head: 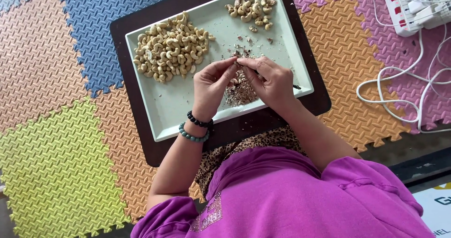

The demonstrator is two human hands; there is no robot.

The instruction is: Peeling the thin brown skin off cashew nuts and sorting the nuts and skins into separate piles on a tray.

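Sign: I see a white printed card (434,210) with dark and gold lettering at the lower right corner of the frame, cut off by the edge.
Power strip: a white plastic power strip (413,5) with red switches sits at the upper right, white cables (394,85) looping below it on the mat.
Left hand: my left hand (211,85) is at centre frame, fingers curled almost closed, thumb and forefinger pinching a small cashew nut (239,61) at the fingertips.
Right hand: my right hand (272,80) meets it from the right, fingers bent in tight, tips on the same nut; something dark pokes out past its right side, I can't tell what.
Nut: it hangs over the middle of the pale green rectangular tray (164,111), right above a heap of brown skin flakes (239,91).
Peeled pile: a big mound of pale peeled cashews (170,48) fills the tray's upper left.
Unpeeled pile: a smaller cluster of brownish cashews (251,10) sits at the tray's top right.
Wrist: a black bead bracelet (199,121) and a grey-green bead bracelet (192,134) ring my left wrist.
Underneath: a dark brown board (136,111) carries the tray, on colourful foam puzzle mats (51,125).
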